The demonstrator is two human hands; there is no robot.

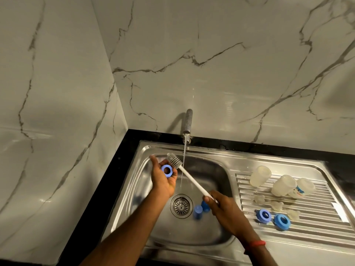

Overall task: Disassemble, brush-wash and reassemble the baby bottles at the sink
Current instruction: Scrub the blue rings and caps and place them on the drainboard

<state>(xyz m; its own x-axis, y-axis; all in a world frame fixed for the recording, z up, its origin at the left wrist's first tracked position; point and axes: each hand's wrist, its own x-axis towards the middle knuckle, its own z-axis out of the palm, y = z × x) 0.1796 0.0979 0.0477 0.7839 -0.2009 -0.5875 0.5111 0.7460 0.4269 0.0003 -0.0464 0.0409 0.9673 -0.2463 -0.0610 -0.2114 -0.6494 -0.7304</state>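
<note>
Head view looks down on the stainless steel sink (211, 156), where a thin stream of water (184, 150) runs from the grey metal tap (187, 122). The left hand (163, 184) is half closed, and its curled fingers hold a blue plastic screw ring (166, 170) just beside the stream. The right hand (221, 206) is closed tightly around the far end of the white long-handled bottle brush (192, 179). Its grey bristle head lies close behind the ring; whether the bristles touch it, I cannot tell.

The ring is probably wet and it is held lightly. A hard push from the brush could knock it out of the fingers, and it would fall into the basin near the round drain strainer (180, 206). The grip at the end of the handle gives little control, so the head may slide off the ring. Two blue plastic caps (197, 212) lie in the basin under the right hand, and dirty water may run over them. Strong brushing in the stream could also splash the three clear bottle bodies (283, 185), the clear teats (277, 205) and two more blue rings (263, 215) on the ribbed drainer (317, 208).
</note>
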